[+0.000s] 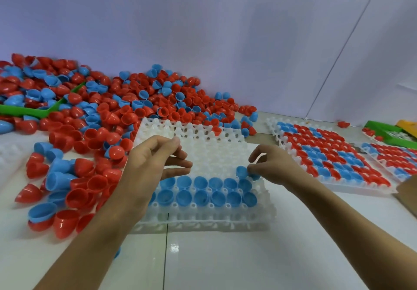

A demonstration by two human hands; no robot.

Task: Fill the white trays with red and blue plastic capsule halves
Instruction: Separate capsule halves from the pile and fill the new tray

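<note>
- The white tiled worktop [225,256] fills the lower frame; a large heap of loose red and blue plastic capsule halves [94,113] spreads across the left and centre.
- The white moulded plastic tray [203,152] sits at centre, stacked on others; two rows of blue halves fill its near edge, and the rest is empty.
- A filled red-and-blue tray [325,152] lies to the right.
- The left hand [155,161] hovers over the tray's left side, fingers loosely curled, holding nothing visible.
- The right hand [270,165] pinches a blue capsule half [242,172] at the third row's right end; the empty cups run leftward from it, so the right hand is nearer.
</note>
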